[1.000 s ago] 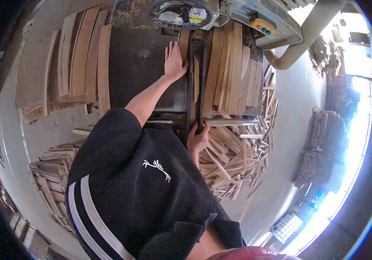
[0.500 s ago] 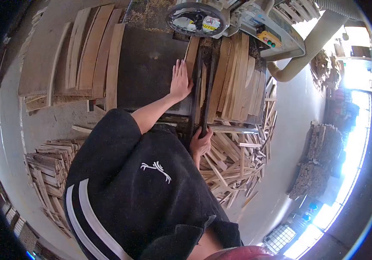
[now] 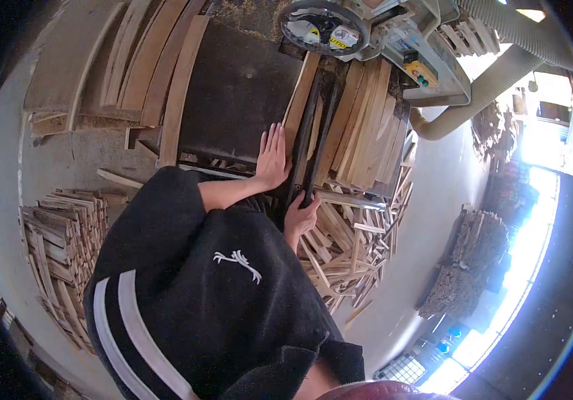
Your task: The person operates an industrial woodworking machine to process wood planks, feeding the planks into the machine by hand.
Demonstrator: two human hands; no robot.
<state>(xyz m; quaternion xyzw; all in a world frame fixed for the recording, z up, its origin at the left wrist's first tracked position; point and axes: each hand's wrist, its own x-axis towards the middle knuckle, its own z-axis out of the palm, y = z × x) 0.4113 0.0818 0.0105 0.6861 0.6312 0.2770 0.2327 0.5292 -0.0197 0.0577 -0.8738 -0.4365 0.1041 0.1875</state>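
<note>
My left hand (image 3: 273, 157) lies with its fingers stretched out against the side of a long wooden strip (image 3: 301, 100), which stands along a dark metal fence (image 3: 310, 137) on the machine's dark table (image 3: 243, 87). At the near end of the fence, my right hand (image 3: 302, 215) has its fingers curled round the dark end piece; the palm side is hidden. Beyond the strip is a handwheel (image 3: 324, 28) with a caution label.
Curved boards (image 3: 183, 90) lie left of the table, and more strips (image 3: 360, 127) lie right of the fence. Offcuts (image 3: 343, 247) are heaped on the floor below. A ribbed hose (image 3: 476, 93) hangs at upper right, beside a control box (image 3: 421, 73).
The view has shifted, so the machine sits a little differently in it. My left hand is nearer the table's front edge, and more of the wooden strip shows beyond it. My right hand still grips the fence end.
</note>
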